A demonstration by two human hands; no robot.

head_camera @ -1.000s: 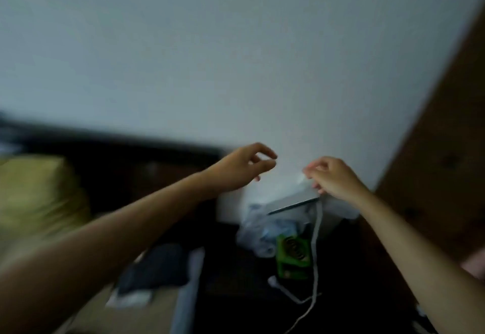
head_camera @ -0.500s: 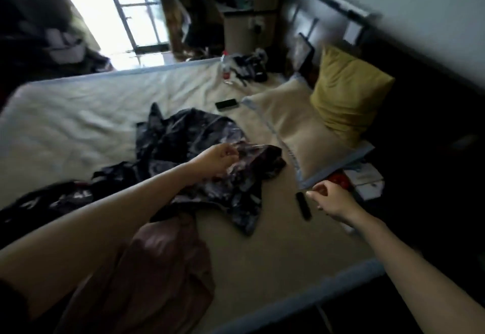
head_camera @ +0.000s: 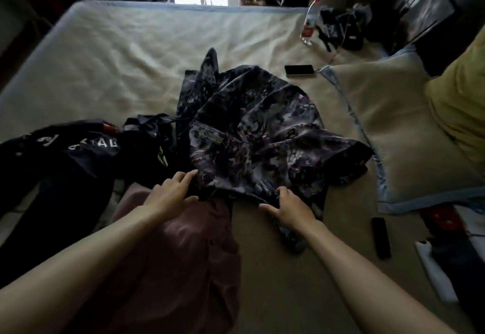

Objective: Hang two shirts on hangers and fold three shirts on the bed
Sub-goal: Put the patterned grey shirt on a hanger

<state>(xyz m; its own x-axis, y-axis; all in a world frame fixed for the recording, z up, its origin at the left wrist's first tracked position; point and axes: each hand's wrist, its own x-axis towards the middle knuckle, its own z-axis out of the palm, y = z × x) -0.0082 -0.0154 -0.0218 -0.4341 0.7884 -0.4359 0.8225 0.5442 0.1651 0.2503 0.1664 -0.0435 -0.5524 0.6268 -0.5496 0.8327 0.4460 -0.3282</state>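
A dark patterned shirt (head_camera: 249, 136) lies crumpled in the middle of the bed (head_camera: 118, 58). My left hand (head_camera: 170, 192) holds its near hem on the left, the fabric between thumb and fingers. My right hand (head_camera: 286, 207) grips the same hem on the right, its fingertips tucked into the cloth. A mauve shirt (head_camera: 170, 255) lies bunched under my left forearm at the near edge. To the left lies a black shirt with white lettering (head_camera: 65, 155), partly overlapped by other dark clothing. No hangers are in view.
A beige pillow (head_camera: 393, 129) and a yellow pillow (head_camera: 459, 113) lie on the right. A phone (head_camera: 299, 70) and a water bottle (head_camera: 311, 22) sit at the far right of the bed. A black remote (head_camera: 381, 238) lies near my right arm. The far left of the mattress is bare.
The view swung from the wall down to the bed. Both hands dropped from the air onto the patterned shirt's near hem and took hold of it.
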